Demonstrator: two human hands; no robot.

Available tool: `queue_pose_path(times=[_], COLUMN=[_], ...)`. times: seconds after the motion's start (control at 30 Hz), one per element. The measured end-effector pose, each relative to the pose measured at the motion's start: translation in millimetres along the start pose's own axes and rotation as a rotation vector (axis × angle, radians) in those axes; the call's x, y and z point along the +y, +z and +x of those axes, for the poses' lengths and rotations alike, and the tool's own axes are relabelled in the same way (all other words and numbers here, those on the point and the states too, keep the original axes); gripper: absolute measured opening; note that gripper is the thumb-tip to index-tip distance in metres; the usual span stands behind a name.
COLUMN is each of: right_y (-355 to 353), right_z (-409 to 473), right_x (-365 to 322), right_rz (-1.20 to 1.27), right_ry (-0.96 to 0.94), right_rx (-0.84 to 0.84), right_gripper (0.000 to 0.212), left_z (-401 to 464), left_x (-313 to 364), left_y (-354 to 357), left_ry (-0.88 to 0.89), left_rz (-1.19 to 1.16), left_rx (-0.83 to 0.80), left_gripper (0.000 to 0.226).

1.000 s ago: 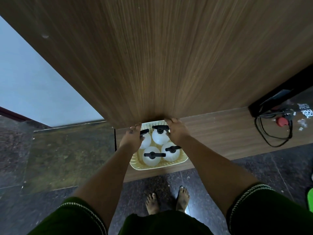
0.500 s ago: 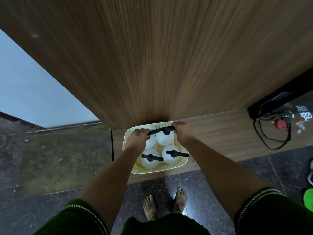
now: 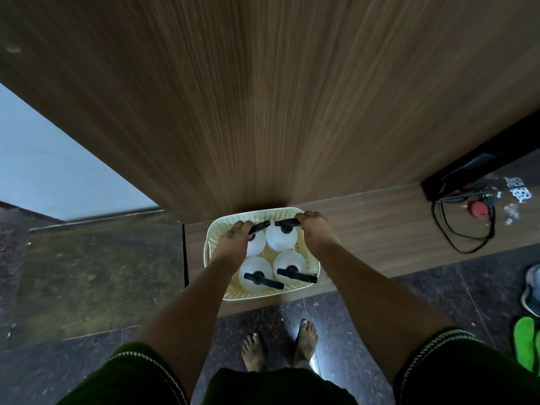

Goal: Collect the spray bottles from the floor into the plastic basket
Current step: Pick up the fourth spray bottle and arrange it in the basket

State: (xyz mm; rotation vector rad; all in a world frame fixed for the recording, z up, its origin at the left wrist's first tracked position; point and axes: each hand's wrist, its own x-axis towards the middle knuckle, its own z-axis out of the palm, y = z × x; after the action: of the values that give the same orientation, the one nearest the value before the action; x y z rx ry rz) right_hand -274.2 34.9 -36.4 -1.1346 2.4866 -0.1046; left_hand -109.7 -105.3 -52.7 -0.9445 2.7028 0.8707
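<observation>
A tall brown wood-grain panel (image 3: 277,97) fills the view above a dark speckled stone floor (image 3: 73,287). A pale blue-grey wall (image 3: 58,171) shows at left. Black cables (image 3: 464,226) lie at right.

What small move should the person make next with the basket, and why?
Probably let go of the two far spray heads. All four spray bottles already stand upright in the plastic basket, the left hand and right hand each grip a black trigger, and no bottle shows on the floor.

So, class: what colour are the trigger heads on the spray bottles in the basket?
Black, atop white spray bottles in the cream basket; the head view shows this.
</observation>
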Motion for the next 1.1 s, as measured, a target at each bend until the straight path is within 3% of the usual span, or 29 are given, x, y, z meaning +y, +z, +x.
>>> queue_pose_path(times=[0.13, 0.3, 0.4, 0.47, 0.53, 0.67, 0.8, 0.87, 0.97, 1.1], right_y=[0, 3, 2, 0, 1, 7, 23, 28, 29, 28], right_z=[-2, -18, -28, -37, -45, -61, -71, -72, -71, -70], right_x=[3, 4, -1, -5, -7, -13, -16, -18, -22, -24], right_rz=[0.049, 0.193, 0.183, 0.112, 0.061, 0.133, -0.086, -0.138, -0.069, -0.028], right_ry=[0.037, 0.054, 0.034, 0.007, -0.055, -0.219, -0.332, -0.307, -0.265, -0.251], right_rx=[-0.016, -0.012, 0.051, 0.16, 0.229, 0.028, -0.208, -0.268, -0.224, -0.215], right_gripper=[0.037, 0.066, 0.065, 0.058, 0.049, 0.043, 0.065, 0.054, 0.027, 0.021], left_z=[2, -13, -29, -42, -53, -61, -60, -61, -64, -66], left_x=[1, -10, -9, -10, -12, -12, -11, -11, -13, -20], left_y=[-6, -5, -2, -1, 0, 10, 20, 20, 18, 14], left_ry=[-0.018, -0.226, -0.292, -0.211, 0.008, 0.313, 0.302, 0.294, 0.277, 0.185], left_rz=[-0.068, -0.207, -0.28, -0.237, -0.032, 0.188, 0.166, 0.172, 0.17, 0.103], left_rx=[-0.008, -0.036, 0.014, 0.168, 0.237, -0.003, -0.163, -0.177, -0.167, -0.166], left_gripper=[0.033, 0.09, 0.099, 0.094, 0.089, 0.07, 0.044, 0.028, 0.023, 0.02])
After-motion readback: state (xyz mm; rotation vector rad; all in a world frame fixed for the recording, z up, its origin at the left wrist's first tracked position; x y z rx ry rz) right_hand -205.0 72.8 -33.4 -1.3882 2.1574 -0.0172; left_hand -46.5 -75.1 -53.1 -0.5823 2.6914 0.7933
